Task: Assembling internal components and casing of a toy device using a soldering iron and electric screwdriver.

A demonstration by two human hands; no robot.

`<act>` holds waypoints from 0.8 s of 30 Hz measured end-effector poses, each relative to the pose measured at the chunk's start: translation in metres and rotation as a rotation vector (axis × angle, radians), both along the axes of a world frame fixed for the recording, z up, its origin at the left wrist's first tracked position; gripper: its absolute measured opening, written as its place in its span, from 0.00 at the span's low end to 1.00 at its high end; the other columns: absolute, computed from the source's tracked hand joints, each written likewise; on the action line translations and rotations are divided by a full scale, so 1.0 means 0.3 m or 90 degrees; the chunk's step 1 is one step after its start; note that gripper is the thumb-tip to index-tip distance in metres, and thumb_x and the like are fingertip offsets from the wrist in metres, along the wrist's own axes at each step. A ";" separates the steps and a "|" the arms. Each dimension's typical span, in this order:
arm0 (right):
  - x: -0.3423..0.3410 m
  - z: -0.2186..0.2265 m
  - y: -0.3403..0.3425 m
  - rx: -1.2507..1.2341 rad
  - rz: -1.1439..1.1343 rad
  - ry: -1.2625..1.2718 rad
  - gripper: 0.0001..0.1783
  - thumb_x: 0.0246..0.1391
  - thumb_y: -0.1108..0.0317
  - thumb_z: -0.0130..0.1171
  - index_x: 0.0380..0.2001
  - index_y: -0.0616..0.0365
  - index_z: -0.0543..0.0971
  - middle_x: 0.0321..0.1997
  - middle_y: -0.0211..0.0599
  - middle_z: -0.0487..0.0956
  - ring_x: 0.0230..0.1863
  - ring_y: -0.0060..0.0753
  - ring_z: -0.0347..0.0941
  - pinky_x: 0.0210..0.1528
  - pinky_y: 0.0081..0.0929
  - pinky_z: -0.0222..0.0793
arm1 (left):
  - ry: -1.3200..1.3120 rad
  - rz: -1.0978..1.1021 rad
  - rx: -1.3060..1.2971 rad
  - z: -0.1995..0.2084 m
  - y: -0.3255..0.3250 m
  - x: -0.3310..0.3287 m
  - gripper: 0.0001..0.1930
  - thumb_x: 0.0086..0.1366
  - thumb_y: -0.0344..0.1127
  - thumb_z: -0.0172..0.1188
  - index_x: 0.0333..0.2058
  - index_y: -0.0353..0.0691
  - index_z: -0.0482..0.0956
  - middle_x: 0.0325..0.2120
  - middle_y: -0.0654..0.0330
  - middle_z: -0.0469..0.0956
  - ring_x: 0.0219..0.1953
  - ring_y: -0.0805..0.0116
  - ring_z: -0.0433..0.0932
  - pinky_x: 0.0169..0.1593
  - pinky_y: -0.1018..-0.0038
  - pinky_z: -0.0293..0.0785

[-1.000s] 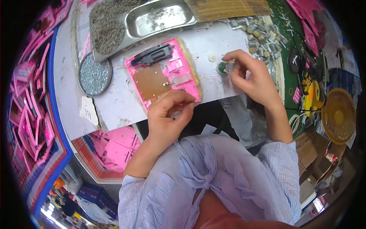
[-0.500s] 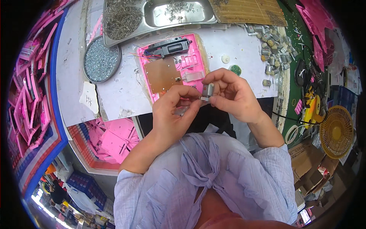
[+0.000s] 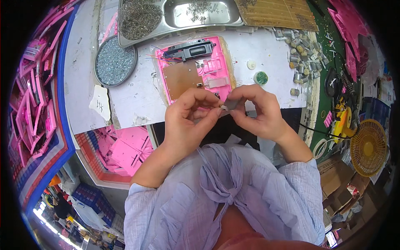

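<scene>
Over the table's front edge, my two hands meet fingertip to fingertip. My right hand (image 3: 260, 112) is closed in a pinch on a small silver metal motor (image 3: 231, 103), mostly covered by the fingers. My left hand (image 3: 191, 114) pinches a tiny whitish piece (image 3: 224, 108) at the motor's near end; its exact shape is too small to tell. Just beyond the hands lies an open pink plastic casing (image 3: 227, 85) on clear wrap. It holds a brown board (image 3: 179, 81), a black module (image 3: 191, 51) with thin wires, and clear plastic parts.
At the right lie several loose motors (image 3: 298, 58). A green-topped round container (image 3: 261, 78) and a white cap (image 3: 251, 64) stand near the casing. A round tray of screws (image 3: 116, 62) is at left, a metal tray (image 3: 200, 14) behind. Pink parts (image 3: 127, 148) fill a crate below.
My right fingers have turned and closed further over the motor, hiding more of it. Both hands remain together, while the whole view has shifted slightly.
</scene>
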State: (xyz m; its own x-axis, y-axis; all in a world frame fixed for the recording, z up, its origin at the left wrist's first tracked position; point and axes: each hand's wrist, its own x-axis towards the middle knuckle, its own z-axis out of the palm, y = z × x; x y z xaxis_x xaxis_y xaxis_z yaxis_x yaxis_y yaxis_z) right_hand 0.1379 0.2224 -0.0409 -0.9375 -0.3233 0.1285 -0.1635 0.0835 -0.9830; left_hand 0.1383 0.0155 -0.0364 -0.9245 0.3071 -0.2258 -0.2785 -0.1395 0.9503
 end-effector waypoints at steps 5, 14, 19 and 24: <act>-0.003 -0.001 -0.010 -0.093 -0.014 -0.137 0.21 0.52 0.83 0.62 0.51 0.64 0.75 0.39 0.31 0.79 0.34 0.18 0.74 0.36 0.17 0.70 | 0.041 0.001 -0.040 -0.004 -0.005 0.001 0.12 0.64 0.19 0.62 0.45 0.33 0.74 0.39 0.59 0.78 0.43 0.76 0.80 0.45 0.80 0.81; -0.016 -0.013 0.017 -0.364 0.049 -0.455 0.22 0.57 0.80 0.61 0.55 0.63 0.71 0.30 0.25 0.75 0.33 0.15 0.72 0.35 0.14 0.67 | 0.068 -0.015 -0.066 -0.012 -0.009 0.020 0.15 0.63 0.15 0.62 0.46 0.31 0.70 0.40 0.54 0.79 0.42 0.69 0.81 0.47 0.74 0.82; -0.017 -0.003 0.018 -0.310 0.068 -0.464 0.23 0.56 0.79 0.62 0.55 0.63 0.72 0.29 0.25 0.74 0.31 0.15 0.72 0.34 0.14 0.67 | 0.047 0.018 -0.040 -0.016 0.001 0.029 0.13 0.62 0.19 0.65 0.44 0.34 0.74 0.38 0.60 0.79 0.42 0.75 0.80 0.44 0.79 0.80; -0.002 0.020 0.011 -0.043 0.039 -0.247 0.24 0.55 0.78 0.64 0.55 0.62 0.72 0.31 0.29 0.77 0.30 0.18 0.74 0.33 0.19 0.71 | 0.007 0.032 -0.018 -0.005 0.009 0.033 0.13 0.62 0.18 0.65 0.44 0.34 0.74 0.39 0.60 0.78 0.42 0.76 0.80 0.45 0.79 0.80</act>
